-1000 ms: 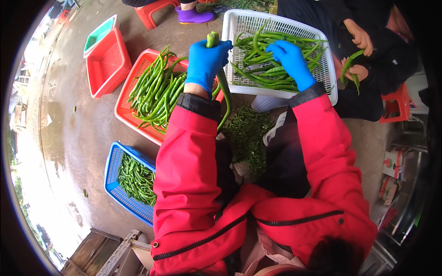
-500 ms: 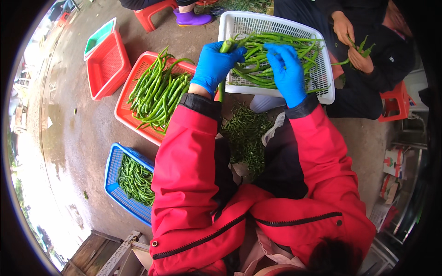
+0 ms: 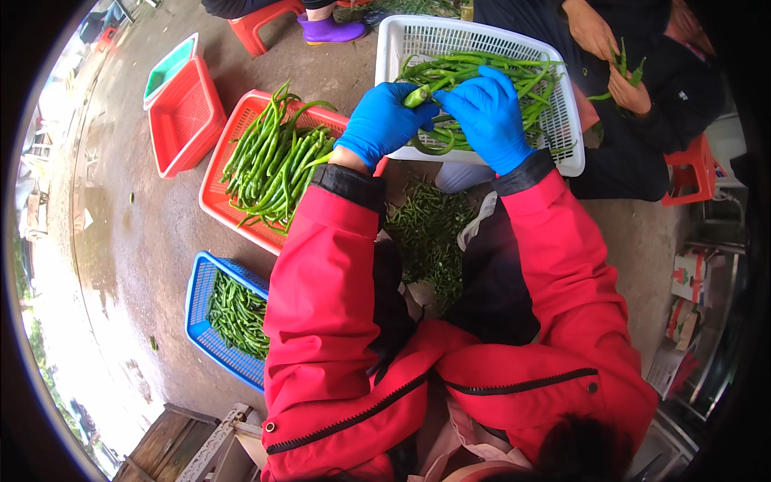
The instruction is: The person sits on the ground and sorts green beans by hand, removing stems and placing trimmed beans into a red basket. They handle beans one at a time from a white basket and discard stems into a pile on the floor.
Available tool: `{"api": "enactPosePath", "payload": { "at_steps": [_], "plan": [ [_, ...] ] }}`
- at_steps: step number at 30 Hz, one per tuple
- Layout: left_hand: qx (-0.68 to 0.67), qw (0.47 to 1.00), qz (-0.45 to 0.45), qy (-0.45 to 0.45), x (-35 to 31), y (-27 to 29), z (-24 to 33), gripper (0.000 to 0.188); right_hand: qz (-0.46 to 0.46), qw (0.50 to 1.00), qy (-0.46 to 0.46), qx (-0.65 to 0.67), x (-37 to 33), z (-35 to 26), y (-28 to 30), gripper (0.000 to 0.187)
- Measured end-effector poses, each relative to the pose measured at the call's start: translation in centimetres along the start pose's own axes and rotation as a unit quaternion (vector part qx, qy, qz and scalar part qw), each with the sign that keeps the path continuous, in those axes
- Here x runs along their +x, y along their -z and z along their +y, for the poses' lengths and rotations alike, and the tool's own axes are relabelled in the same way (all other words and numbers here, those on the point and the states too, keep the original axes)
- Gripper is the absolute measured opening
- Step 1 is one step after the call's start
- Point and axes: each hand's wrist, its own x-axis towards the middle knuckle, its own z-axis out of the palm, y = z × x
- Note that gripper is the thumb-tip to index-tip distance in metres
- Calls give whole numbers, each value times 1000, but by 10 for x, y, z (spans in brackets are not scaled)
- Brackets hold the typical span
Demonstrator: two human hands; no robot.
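Both of my hands wear blue gloves and meet over the near side of a white plastic basket (image 3: 572,136) of long green chili peppers (image 3: 530,76). My left hand (image 3: 384,124) is closed round a few green chili peppers (image 3: 417,98), their thick ends poking out past the thumb. Close by on the right, my right hand (image 3: 488,120) pinches at the same peppers with thumb and fingers together. Its fingertips partly hide what they grip. One thin pepper tip shows by my left wrist.
At my left stand a red basket (image 3: 210,189) heaped with long peppers, a blue basket (image 3: 195,301) of smaller green pieces and an orange-red basket (image 3: 181,128). Green trimmings (image 3: 430,233) lie between my legs. Across from me, another person's hands (image 3: 618,80) hold peppers.
My right hand has come down and left from above the basket to the peppers in my left hand, its fingers closing. The left hand has tilted and shifted slightly right.
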Motion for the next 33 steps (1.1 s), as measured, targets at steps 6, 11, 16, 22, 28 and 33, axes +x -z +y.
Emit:
{"api": "enactPosePath", "payload": {
  "at_steps": [6, 11, 16, 22, 28, 33],
  "plan": [
    [-133, 991, -3, 5, -7, -4, 19, 16, 68, 996, -46, 38, 3, -7, 1, 29],
    [-180, 983, -15, 4, -10, -2, 25, 15, 102, 977, -121, 142, 3, -14, -1, 29],
    [-203, 979, -28, -13, -12, -1, 26, 17, 154, 931, -201, 263, 2, -26, -6, 25],
    [-225, 974, -39, -14, -11, -3, 26, 17, 155, 810, -318, 467, -4, -33, -4, 18],
    [-238, 970, -53, -15, -16, -3, 34, 18, 214, 550, -401, 701, -2, -40, -6, 15],
    [-217, 976, 18, 9, -20, 12, 41, 17, 31, 760, -418, 496, -5, -4, 2, 15]
  ]
}}
